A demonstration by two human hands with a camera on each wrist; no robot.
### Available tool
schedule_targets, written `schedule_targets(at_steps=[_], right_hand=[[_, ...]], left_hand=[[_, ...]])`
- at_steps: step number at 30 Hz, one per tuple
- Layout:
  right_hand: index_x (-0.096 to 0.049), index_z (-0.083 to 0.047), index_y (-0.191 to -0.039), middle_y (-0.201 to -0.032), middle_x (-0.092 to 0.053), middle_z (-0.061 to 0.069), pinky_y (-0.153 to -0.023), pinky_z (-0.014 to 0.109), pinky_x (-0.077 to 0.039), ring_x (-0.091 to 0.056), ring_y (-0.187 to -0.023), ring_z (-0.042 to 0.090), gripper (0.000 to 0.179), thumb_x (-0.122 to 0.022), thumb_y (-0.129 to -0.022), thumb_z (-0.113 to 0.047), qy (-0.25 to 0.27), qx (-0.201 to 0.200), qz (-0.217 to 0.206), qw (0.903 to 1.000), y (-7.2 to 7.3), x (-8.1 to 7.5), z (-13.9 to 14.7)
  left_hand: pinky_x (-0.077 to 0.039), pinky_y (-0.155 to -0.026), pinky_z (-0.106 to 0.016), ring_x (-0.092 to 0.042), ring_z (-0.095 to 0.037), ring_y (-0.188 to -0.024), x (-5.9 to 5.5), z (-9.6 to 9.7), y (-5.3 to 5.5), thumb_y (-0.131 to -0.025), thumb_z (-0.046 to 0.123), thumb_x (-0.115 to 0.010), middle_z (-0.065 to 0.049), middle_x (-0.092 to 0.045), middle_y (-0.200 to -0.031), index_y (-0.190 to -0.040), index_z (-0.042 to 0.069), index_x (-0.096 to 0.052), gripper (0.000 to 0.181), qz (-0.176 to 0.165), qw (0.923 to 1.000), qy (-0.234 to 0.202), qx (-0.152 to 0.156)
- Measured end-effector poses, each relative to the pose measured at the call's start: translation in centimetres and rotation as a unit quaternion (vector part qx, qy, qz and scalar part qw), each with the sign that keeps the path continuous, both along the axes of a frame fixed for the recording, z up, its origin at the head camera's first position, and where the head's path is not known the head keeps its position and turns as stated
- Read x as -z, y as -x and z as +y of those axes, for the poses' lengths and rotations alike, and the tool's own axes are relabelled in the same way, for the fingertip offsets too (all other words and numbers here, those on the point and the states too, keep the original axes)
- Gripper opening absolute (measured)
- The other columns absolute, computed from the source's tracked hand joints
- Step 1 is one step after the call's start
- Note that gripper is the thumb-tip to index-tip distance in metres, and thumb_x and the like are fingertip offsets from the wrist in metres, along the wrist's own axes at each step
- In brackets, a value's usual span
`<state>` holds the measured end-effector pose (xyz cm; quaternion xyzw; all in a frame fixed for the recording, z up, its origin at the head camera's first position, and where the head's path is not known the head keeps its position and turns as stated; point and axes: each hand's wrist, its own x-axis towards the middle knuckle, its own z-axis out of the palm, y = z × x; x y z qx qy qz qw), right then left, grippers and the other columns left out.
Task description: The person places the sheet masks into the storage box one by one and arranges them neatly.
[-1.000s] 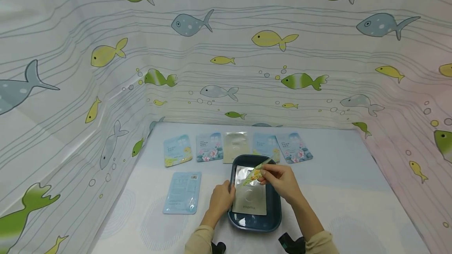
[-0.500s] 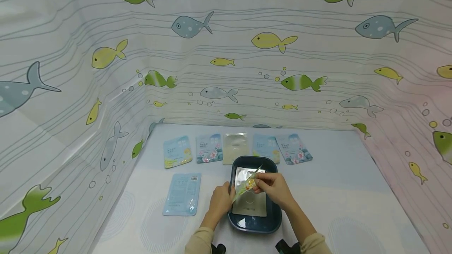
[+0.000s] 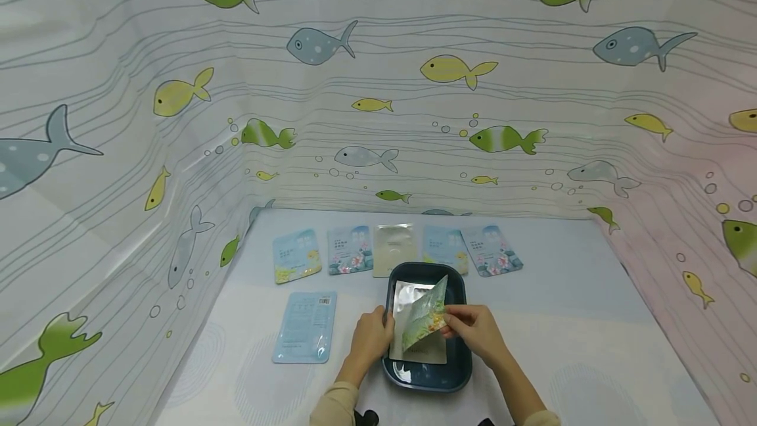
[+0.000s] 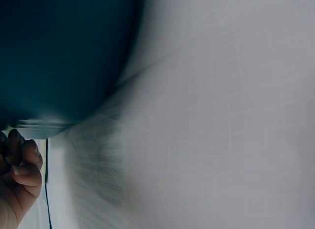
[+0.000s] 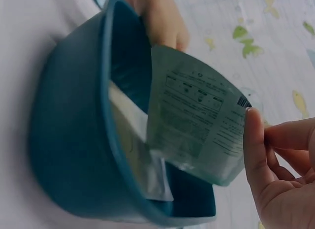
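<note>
A dark blue plastic basin (image 3: 427, 378) stands on the table with a gold-silver sachet (image 3: 408, 351) lying in it. My left hand (image 3: 370, 335) grips the basin's left rim; in the left wrist view its curled fingers (image 4: 30, 176) show beside the blue wall. My right hand (image 3: 478, 332) pinches a green flowered sachet (image 3: 426, 315) by its edge, thumb on the printed back near the barcode. That sachet (image 5: 194, 115) is tilted above the basin, its lower end overlapping the gold-silver sachet in the right wrist view.
Along the back of the table lie several sachets: a light blue one (image 3: 297, 256), a flowered one (image 3: 350, 250), a gold one (image 3: 395, 250), another light blue one (image 3: 443, 248) and a second flowered one (image 3: 493, 251). A blue sachet (image 3: 305, 327) lies face down at left.
My right hand has lowered the green sachet and swung it from nearly edge-on to showing its flowered front. The left hand stays at the basin's rim.
</note>
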<state>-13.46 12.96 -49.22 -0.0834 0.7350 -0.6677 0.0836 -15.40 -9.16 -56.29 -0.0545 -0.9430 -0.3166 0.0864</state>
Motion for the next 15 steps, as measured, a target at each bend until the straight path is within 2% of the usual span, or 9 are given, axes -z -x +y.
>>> schedule_targets(at_steps=[7,12,15], right_hand=[[-0.050,0.024,-0.114,-0.092,-0.065,0.028,-0.064,0.030,-0.054,-0.069,-0.069,0.020,0.032,-0.053,-0.091,0.003,-0.015,0.020,-0.038,0.9989,-0.3,1.3,0.4],[-0.053,0.023,-0.111,-0.084,-0.066,0.024,-0.062,0.033,-0.054,-0.068,-0.066,0.022,0.029,-0.055,-0.089,0.005,-0.045,0.043,-0.035,0.9975,-0.4,2.0,0.0],[-0.055,0.024,-0.106,-0.078,-0.066,0.024,-0.060,0.037,-0.054,-0.067,-0.063,0.028,0.024,-0.055,-0.087,0.009,-0.074,0.053,-0.018,0.9957,-1.0,0.9,-0.8]], left_hand=[[-0.025,-0.041,-0.023,-0.031,-0.009,-0.043,0.0,0.0,0.0,-0.089,0.013,-0.052,0.006,-0.029,-0.050,-0.063,0.011,-0.039,0.029,0.002,1.0000,-0.005,0.008],[-0.025,-0.041,-0.023,-0.030,-0.009,-0.044,0.0,0.0,0.0,-0.090,0.014,-0.051,0.007,-0.027,-0.051,-0.063,0.012,-0.038,0.030,0.005,1.0000,-0.002,0.008],[-0.024,-0.041,-0.024,-0.030,-0.009,-0.044,0.0,0.0,0.0,-0.090,0.014,-0.051,0.006,-0.027,-0.051,-0.064,0.012,-0.038,0.029,0.000,1.0000,-0.002,0.006]])
